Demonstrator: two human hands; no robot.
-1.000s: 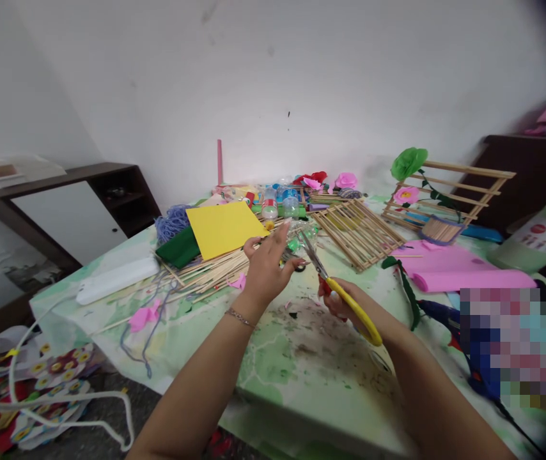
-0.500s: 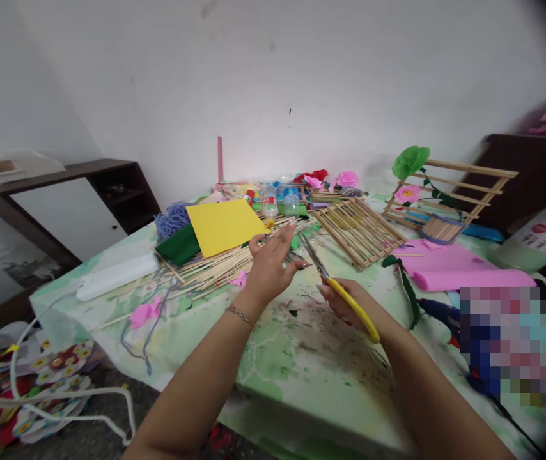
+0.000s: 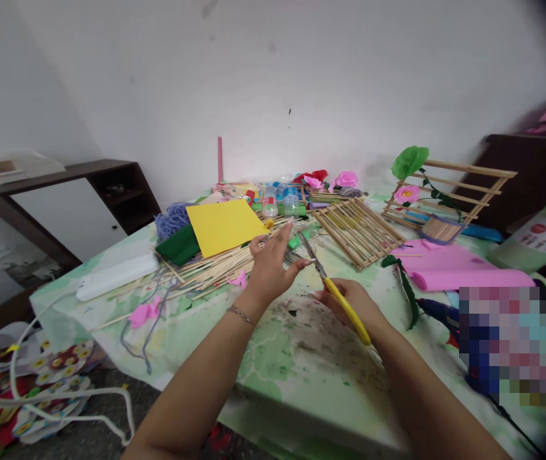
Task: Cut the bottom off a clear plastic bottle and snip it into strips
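My right hand (image 3: 350, 303) grips scissors (image 3: 337, 297) with yellow handles. Their metal blades point away and to the left, nearly together. My left hand (image 3: 273, 265) is curved around a clear plastic piece (image 3: 293, 257), its thumb apart from the fingers. The plastic is hard to make out, and part of it is hidden by the hand. The blades lie just right of my left thumb tip, against the plastic. Green and clear plastic (image 3: 302, 236) shows beyond the fingertips; I cannot tell whether it belongs to the same piece.
Thin sticks (image 3: 220, 268), yellow sheet (image 3: 225, 227) and purple yarn (image 3: 172, 220) lie left. Plastic bottles (image 3: 291, 203) stand behind. Right are a stick panel (image 3: 359, 233), a stick rack (image 3: 474, 191) with paper flowers, pink paper (image 3: 469, 278) and a blue glue gun (image 3: 438, 311).
The scissor blades have closed together, and the yellow handles have swung slightly left with my right hand. My left hand has barely moved; its thumb is a little raised.
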